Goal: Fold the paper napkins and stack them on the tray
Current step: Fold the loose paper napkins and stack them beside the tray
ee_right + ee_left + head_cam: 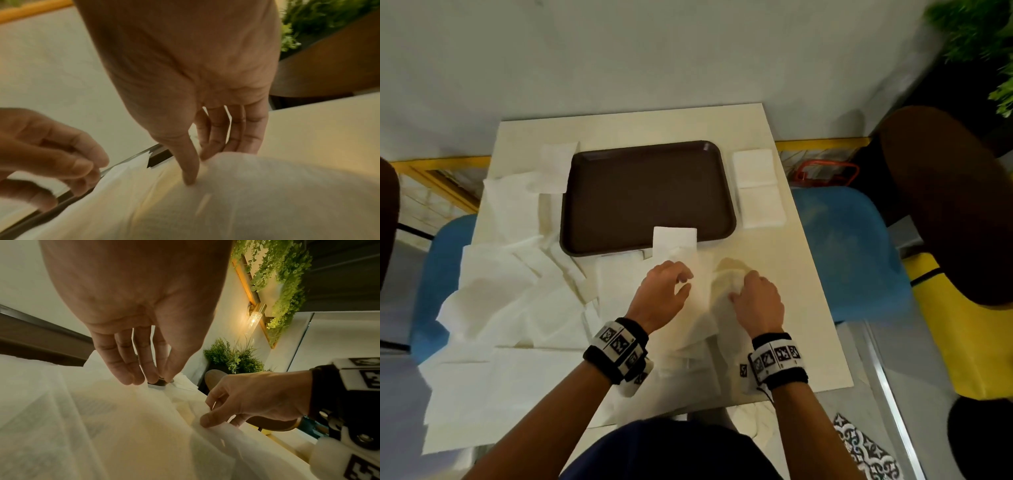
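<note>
A dark brown tray (pixel 647 192) lies on the cream table (pixel 791 274), its bare floor showing. Just in front of it, both hands lift a thin white napkin (pixel 703 301) off the table. My left hand (pixel 685 279) pinches its left part between thumb and fingers (pixel 162 378). My right hand (pixel 739 289) pinches the right part, thumb (pixel 190 177) on top and the other fingers behind the raised fold. A white sheet (pixel 674 240) lies across the tray's near rim, just beyond my left hand. Whether it belongs to the held napkin I cannot tell.
Two piles of folded napkins (pixel 756 185) sit right of the tray. Several loose unfolded napkins (pixel 510 284) cover the table's left side and near edge. Blue chairs (pixel 846 246) flank the table, a brown round seat (pixel 945 205) and plants (pixel 976 37) are at right.
</note>
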### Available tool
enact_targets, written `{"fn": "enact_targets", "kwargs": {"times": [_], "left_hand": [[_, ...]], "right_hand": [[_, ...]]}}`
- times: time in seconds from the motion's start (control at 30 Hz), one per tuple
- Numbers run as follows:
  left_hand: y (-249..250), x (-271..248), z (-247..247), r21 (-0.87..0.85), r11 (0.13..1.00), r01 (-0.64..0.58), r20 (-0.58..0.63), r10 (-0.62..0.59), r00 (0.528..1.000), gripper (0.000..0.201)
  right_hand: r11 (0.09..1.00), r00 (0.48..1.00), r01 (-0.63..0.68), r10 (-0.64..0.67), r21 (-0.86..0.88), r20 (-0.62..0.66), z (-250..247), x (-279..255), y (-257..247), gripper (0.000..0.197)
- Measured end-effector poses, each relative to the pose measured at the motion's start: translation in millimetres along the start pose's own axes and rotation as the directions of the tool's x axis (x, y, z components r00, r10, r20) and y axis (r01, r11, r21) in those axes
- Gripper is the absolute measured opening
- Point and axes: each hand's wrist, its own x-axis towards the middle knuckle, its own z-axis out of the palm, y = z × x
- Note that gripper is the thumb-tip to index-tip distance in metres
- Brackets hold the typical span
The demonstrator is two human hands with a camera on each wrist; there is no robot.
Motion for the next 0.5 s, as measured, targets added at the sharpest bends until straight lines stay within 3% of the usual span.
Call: {"fn": "enact_targets", "kwargs": {"times": [0.17, 0.3, 0.37, 0.5], "left_hand": [[-3.5, -20.3, -14.5, -0.121, 0.991, -0.052, 0.026, 0.056, 0.998, 0.009], [-0.1, -31.8, -29.0, -0.214, 0.973, -0.089, 0.009, 0.093, 0.996, 0.015], [3.5, -37.1, -37.8, -0.230, 0.967, -0.112, 0.023, 0.120, 0.992, 0.035], [12.2, -47.0, -58.8, -0.220, 0.945, -0.240, 0.013, 0.249, 0.968, 0.100]], "right_hand": [[0.982, 0.999, -0.032, 0.038, 0.184, -0.030, -8.6, -18.4, 4.3, 0.025], [0.934, 0.996, 0.035, -0.006, 0.356, -0.084, -39.5, -42.9, -4.1, 0.019], [0.910, 0.993, 0.085, -0.045, 0.406, -0.108, -55.0, -56.0, -15.2, 0.019], [0.771, 0.992, 0.119, -0.062, 0.626, -0.113, -74.1, -75.4, -40.1, 0.030]]}}
